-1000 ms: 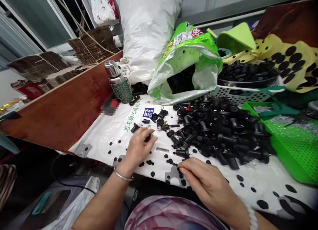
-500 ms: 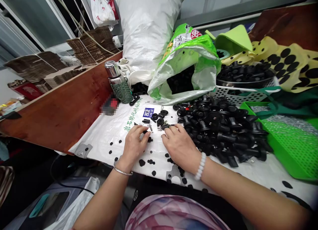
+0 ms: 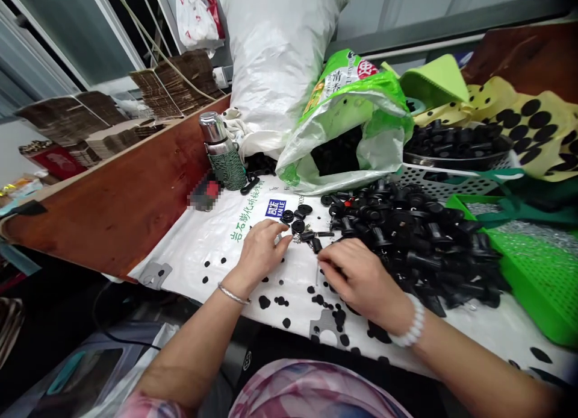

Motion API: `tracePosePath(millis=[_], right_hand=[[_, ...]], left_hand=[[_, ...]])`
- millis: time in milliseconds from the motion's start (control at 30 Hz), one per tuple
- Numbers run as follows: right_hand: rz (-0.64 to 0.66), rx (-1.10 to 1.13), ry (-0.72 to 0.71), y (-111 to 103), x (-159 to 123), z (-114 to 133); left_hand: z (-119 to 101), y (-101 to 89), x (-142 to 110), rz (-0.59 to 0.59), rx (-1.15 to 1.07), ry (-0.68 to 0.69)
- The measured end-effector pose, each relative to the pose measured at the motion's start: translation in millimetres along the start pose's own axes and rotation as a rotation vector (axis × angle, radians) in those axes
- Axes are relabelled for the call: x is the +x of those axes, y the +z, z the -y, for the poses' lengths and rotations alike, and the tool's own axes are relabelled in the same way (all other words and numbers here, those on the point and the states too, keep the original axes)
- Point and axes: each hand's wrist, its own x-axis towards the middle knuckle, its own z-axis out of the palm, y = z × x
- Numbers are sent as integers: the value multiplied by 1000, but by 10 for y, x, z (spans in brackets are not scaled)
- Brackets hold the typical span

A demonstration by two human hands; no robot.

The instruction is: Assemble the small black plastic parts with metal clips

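My left hand [image 3: 262,249] is low over the white sheet, thumb and index finger apart, with nothing visible between them. Just beyond its fingertips lie small round black parts [image 3: 298,226] and short black pieces [image 3: 316,244]. My right hand [image 3: 361,276] has its fingers curled and pinched together beside those pieces; whatever sits in the pinch is too small or hidden to make out. A large heap of black plastic parts [image 3: 419,237], stubby and flared at one end, spreads just past the right hand.
A steel thermos [image 3: 221,150] in a green sleeve stands at the back left, near a wooden board [image 3: 112,195]. Behind the heap are an open green-white bag [image 3: 289,171] and a bowl of black parts [image 3: 456,160]. A bright green tray [image 3: 537,285] is at right.
My right hand has moved right and toward me, away from the small parts. My left hand has shifted slightly right and its fingers have parted. The whole view has swung a little left.
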Motion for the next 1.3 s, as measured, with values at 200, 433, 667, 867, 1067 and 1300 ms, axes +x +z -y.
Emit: tracePosePath(millis=[200, 433, 667, 867, 1067, 1300], right_hand=[[-155, 243, 131, -94, -349, -72], [-250, 292, 122, -138, -414, -39], [-187, 332, 155, -113, -475, -39], [-202, 386, 232, -127, -525, 21], [-227, 429, 285, -131, -598, 41], [-224, 444, 290, -77, -686, 59]], left_hand=[[-220, 240, 189, 201, 207, 143], [-221, 207, 126, 226, 190, 140], [-222, 54, -274, 181, 14, 163], [29, -68, -252, -21, 4, 33], [245, -183, -221, 52, 111, -89], [252, -155, 84, 102, 281, -56]])
